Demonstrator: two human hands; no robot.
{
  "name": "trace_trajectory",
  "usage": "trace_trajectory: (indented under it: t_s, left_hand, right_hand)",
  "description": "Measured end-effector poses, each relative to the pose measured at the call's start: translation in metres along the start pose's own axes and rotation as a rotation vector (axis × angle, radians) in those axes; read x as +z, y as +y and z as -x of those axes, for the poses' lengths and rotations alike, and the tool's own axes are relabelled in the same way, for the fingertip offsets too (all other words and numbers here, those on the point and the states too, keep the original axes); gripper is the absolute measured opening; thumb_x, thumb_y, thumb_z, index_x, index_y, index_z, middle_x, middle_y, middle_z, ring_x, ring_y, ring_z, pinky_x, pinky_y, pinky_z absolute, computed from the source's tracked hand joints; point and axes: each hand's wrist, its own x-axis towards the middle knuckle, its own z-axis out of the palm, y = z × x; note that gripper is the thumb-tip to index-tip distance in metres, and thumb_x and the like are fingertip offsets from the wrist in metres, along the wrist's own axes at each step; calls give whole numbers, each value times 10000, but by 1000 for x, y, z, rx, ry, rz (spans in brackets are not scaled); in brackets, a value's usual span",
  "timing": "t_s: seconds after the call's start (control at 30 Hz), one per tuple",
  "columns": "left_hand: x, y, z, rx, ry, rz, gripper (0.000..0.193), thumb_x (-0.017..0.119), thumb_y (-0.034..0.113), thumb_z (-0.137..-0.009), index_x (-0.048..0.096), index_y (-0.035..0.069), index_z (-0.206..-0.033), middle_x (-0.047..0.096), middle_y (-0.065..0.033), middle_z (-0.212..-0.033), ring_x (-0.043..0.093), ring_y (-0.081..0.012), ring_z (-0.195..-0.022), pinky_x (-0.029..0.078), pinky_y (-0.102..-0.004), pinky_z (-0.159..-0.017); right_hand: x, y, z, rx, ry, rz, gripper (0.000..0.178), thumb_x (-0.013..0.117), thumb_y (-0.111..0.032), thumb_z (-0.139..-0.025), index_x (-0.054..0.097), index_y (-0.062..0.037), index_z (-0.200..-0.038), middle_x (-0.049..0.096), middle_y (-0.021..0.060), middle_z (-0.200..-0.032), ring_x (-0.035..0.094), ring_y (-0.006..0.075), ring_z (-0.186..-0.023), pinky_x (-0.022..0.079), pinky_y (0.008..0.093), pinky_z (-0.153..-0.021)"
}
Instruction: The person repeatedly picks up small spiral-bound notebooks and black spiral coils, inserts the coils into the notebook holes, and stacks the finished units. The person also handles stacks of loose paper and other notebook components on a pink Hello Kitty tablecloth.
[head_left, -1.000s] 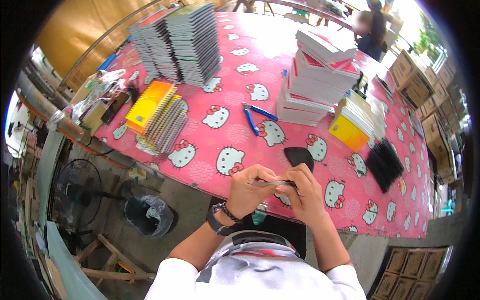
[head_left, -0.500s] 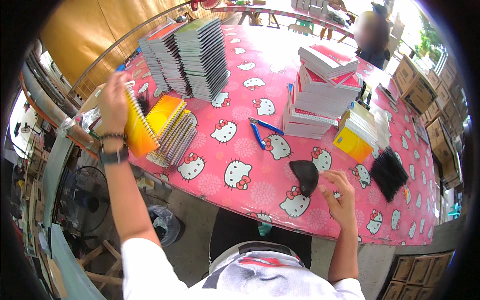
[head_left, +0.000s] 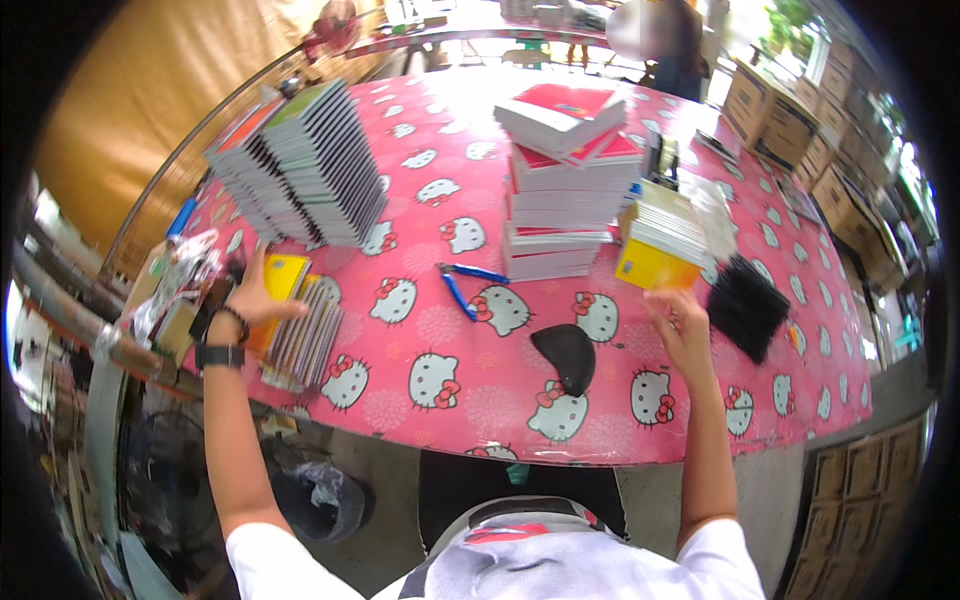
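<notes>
A pink table (head_left: 390, 412) fills the centre of the frame. At left, the left hand (head_left: 258, 302) lies at the yellow spiral notebooks (head_left: 310, 335), thumb spread wide from the fingers, no grip closed. At right of centre, the right hand (head_left: 684, 328), half-curled with nothing visible in its grasp, is at the yellow stack's (head_left: 660, 245) lower edge; contact cannot be determined.

Workshop, notebook-binding type by the look: coil-bound notebooks (head_left: 325, 170) stacked at far left corner of table (head_left: 470, 345), yellow spiral notebooks (head_left: 305, 335) by left edge, red-covered paper stack (head_left: 570, 195), blue-handled pliers (head_left: 458, 294) mid-table, brown cartons (head_left: 770, 118) piled past right edge.
</notes>
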Motion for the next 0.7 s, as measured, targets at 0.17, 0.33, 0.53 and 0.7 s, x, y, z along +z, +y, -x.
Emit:
trace_trajectory:
  t_s: [0.17, 0.33, 0.53, 0.7]
  left_hand:
    - [-6, -4, 12, -148, 32, 34, 1258, 843, 246, -502, 60, 11, -1458, 328, -283, -1415, 340, -384, -1316, 292, -402, -1097]
    - [-9, 39, 31, -106, 342, -246, 1255, 843, 360, -559, 43, 39, -1470, 225, -229, -1489, 214, -369, -1382, 203, -443, -1122]
    - [19, 173, 89, 354, 647, 315, 834, 775, 194, -701, 340, 17, -1389, 361, -162, -1425, 323, -310, -1328, 245, -423, -1097]
    - [124, 270, 128, 495, 285, 795, 671, 760, 124, -742, 425, 5, -1312, 468, -146, -1335, 462, -248, -1219, 370, -369, -1017]
  right_hand:
    - [26, 51, -58, -104, 203, 453, 286, 696, -83, -716, 636, -76, -996, 631, 88, -945, 545, 298, -1006, 402, 417, -876]
    - [24, 75, -87, -107, 171, 562, 237, 701, -95, -718, 630, -87, -944, 627, 63, -905, 550, 269, -984, 400, 423, -834]
    - [-26, 16, -65, 25, 255, 431, 244, 718, -75, -706, 605, -30, -917, 615, 118, -857, 589, 304, -781, 463, 384, -679]
    - [12, -100, 21, -215, -175, 17, 214, 669, -21, -668, 608, -50, -871, 604, 96, -824, 589, 293, -813, 497, 369, -669]
